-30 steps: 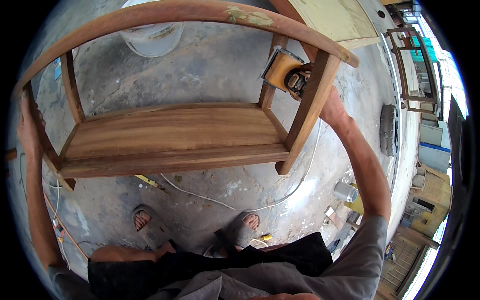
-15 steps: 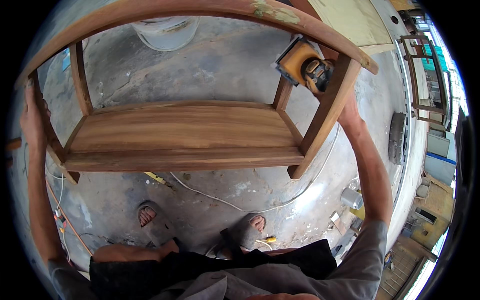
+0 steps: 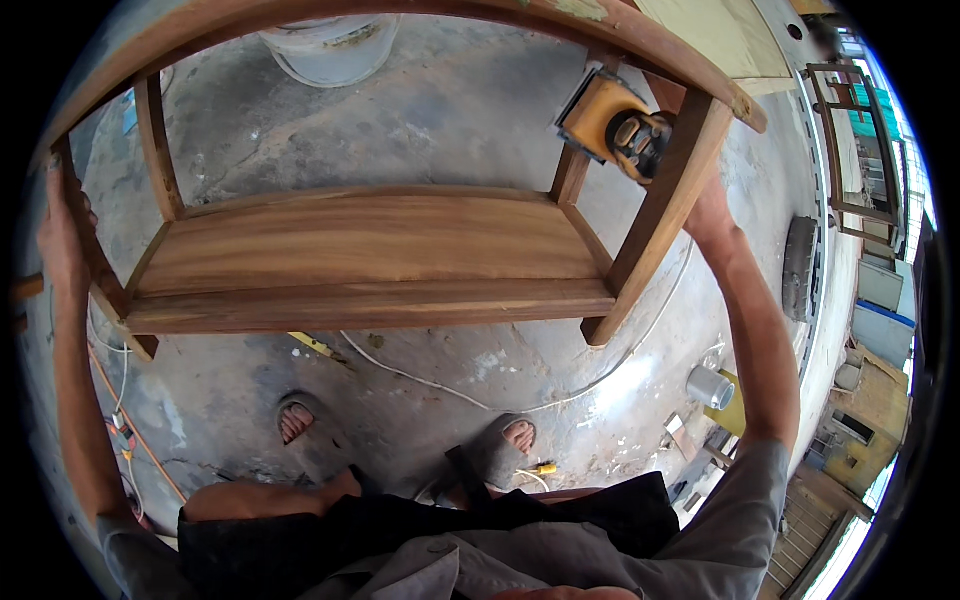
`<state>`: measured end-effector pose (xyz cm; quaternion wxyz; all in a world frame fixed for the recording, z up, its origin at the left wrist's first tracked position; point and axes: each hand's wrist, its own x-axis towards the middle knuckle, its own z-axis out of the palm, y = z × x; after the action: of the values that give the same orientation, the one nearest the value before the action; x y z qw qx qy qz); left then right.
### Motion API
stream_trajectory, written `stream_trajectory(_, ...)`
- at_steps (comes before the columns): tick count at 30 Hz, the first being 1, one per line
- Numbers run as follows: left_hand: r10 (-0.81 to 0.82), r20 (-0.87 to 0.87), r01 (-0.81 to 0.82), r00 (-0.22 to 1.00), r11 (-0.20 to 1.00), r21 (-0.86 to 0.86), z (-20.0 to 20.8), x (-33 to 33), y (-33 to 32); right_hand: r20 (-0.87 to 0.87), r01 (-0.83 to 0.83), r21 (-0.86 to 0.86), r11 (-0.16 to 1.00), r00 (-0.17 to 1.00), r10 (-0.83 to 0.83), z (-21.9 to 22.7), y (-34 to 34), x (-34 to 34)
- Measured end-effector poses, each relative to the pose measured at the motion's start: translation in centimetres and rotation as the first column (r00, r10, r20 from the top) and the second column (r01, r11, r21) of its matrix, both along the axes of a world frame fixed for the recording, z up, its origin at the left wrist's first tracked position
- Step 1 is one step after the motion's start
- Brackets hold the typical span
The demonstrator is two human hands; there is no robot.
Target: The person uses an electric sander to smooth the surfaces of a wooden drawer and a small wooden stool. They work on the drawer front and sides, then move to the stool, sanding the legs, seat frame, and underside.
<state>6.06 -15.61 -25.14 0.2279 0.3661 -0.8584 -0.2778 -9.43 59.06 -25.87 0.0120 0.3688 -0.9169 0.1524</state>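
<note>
A brown wooden furniture frame spans the view, with a curved top rail, upright legs and a wide lower board. My left hand is closed round the leg at its left end. Inside the right end is a yellow and black power sander, tilted, its flat pad side facing up and left toward the back leg. My right hand grips it from behind the near right leg, which hides most of the fingers. Whether the pad touches the wood cannot be made out.
A whitish bucket stands beyond the frame. A pale cable curves over the concrete floor near my feet. At the right lie a grey cup and a dark block. Another wooden frame stands far right; a pale panel is top right.
The frame sits slightly higher in the picture, and the sander and my right arm appear slightly further right. My left hand keeps its hold on the leg.
</note>
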Motion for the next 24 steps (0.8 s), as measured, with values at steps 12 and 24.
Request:
stream_trajectory(12,-0.068,0.024,0.068,0.997,0.997,-0.021,0.1,0.5,-1.3,0.282,0.183,0.144,0.972,0.934,-0.218,-0.9,-1.6,4.7)
stream_trajectory(24,-0.005,0.084,0.025,0.996,0.971,-0.240,-1.3,0.5,-4.1,0.287,0.168,0.230,0.959,0.929,-0.232,-0.6,-2.4,6.2)
